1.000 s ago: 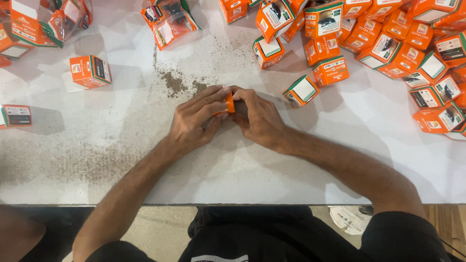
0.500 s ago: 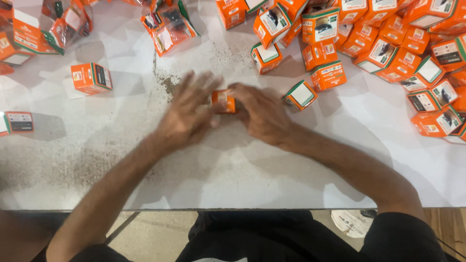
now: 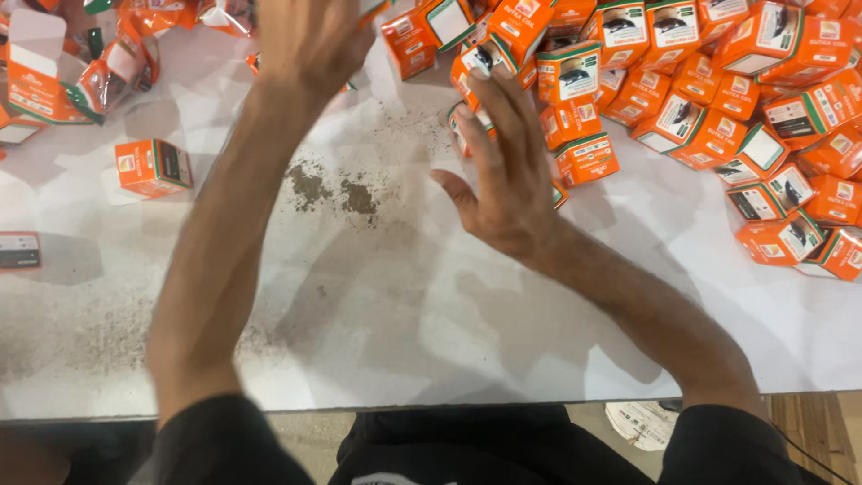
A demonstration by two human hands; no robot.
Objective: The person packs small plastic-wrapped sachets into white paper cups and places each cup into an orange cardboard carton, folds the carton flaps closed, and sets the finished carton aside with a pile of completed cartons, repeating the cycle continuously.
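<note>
Cardboard cartons (image 3: 584,160), square and orange, under flat right hand (image 3: 503,180)

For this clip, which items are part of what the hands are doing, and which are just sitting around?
In hand:
- left hand, reaching among the far boxes
- right hand, fingers on a small orange box
- pile of orange boxes beside it

Lying about:
- lone box at left
- flat carton at the left edge
- dark smudges on the white table
</note>
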